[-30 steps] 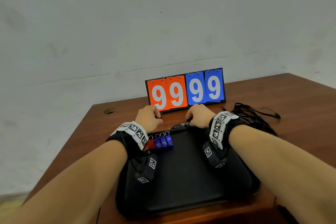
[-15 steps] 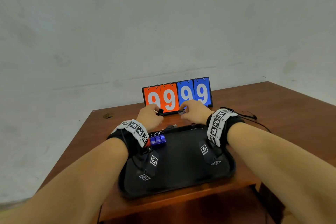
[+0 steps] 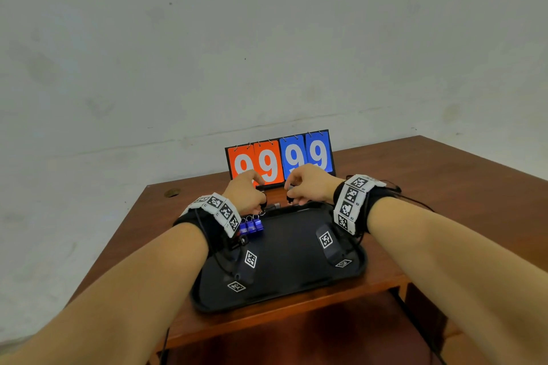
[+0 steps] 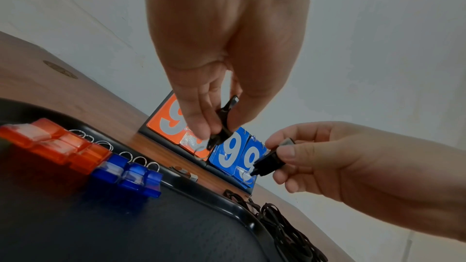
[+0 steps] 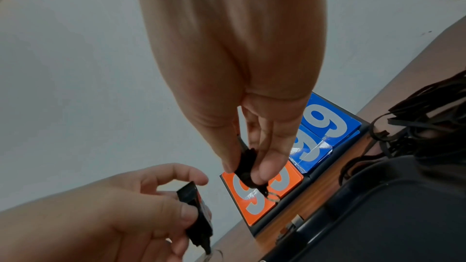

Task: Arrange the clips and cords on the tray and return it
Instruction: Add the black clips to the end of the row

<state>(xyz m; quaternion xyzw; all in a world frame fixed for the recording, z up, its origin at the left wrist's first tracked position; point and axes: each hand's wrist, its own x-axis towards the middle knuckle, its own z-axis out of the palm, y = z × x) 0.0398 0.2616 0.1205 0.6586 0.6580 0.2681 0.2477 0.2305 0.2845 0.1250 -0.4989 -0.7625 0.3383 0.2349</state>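
Note:
A black tray (image 3: 290,284) lies on the wooden table. Orange clips (image 4: 58,146) and blue clips (image 4: 128,176) stand in a row at its far left. My left hand (image 3: 246,195) pinches a black clip (image 4: 223,125) between thumb and fingers, with its wire ring hanging down. My right hand (image 3: 308,187) pinches a second black clip (image 5: 248,166) the same way. Both hands hover a little above the tray's far rim, close together. A tangle of black cords (image 4: 285,226) lies on the table just right of the tray.
A flip scoreboard (image 3: 281,157) reading 99 99 stands right behind the hands. Another small dark clip (image 4: 185,172) lies at the tray's far rim. The tray sits near the table's front edge (image 3: 281,320). A white wall rises behind the table.
Both hands have risen from the tray's far rim, each with a black clip pinched in it. The head view has pulled back and tilted upward.

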